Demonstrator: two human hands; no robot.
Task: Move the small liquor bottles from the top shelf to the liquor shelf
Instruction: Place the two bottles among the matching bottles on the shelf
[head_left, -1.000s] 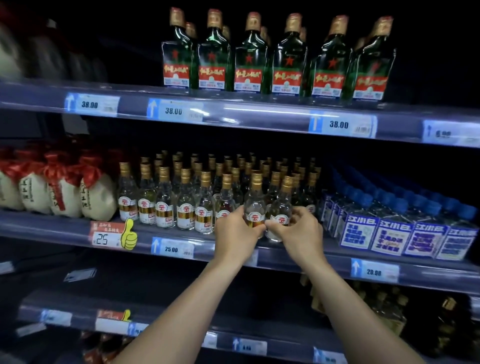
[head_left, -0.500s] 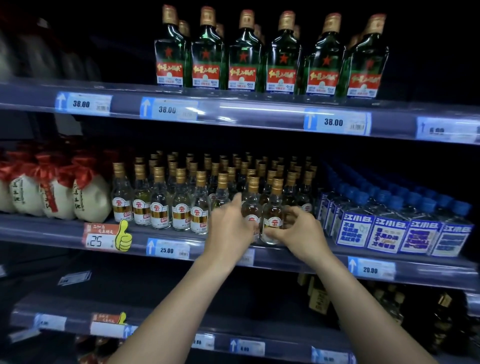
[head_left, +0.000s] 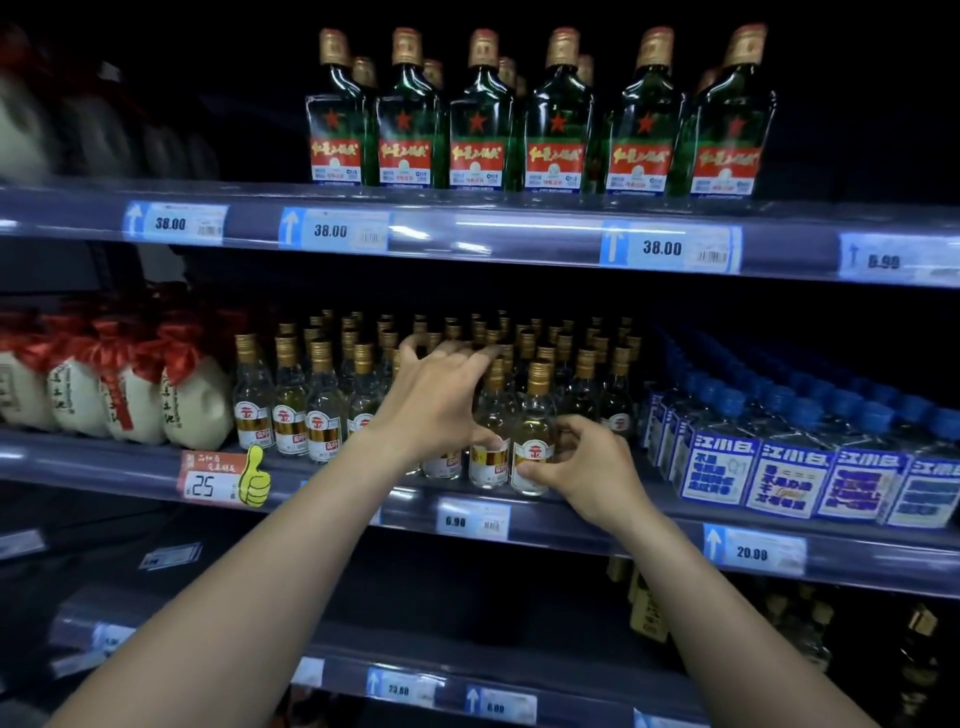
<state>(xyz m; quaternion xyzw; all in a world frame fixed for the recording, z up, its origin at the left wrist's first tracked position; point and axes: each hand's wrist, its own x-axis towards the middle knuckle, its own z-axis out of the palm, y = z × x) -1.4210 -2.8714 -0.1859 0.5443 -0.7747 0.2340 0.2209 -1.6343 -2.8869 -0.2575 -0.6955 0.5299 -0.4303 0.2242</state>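
Observation:
Several small clear liquor bottles (head_left: 291, 410) with gold caps and red-gold labels fill the middle shelf (head_left: 130, 462) in rows. My left hand (head_left: 436, 400) is raised in front of them, fingers spread, thumb touching a front-row bottle (head_left: 491, 457). My right hand (head_left: 587, 467) pinches the lower body of the neighbouring small bottle (head_left: 532, 447), which stands at the shelf's front edge. Tall green bottles (head_left: 478, 119) with red star labels line the shelf above.
White jars with red ribbon (head_left: 192, 400) stand left of the small bottles. Blue-capped bottles in blue-and-white sleeves (head_left: 789, 467) crowd the right. Price strips run along each shelf edge. Darker lower shelves hold a few bottles (head_left: 644, 608) at the right.
My left hand has lifted off the front bottles and spread its fingers. My right hand has slid down to the base of one front bottle. The view has shifted slightly.

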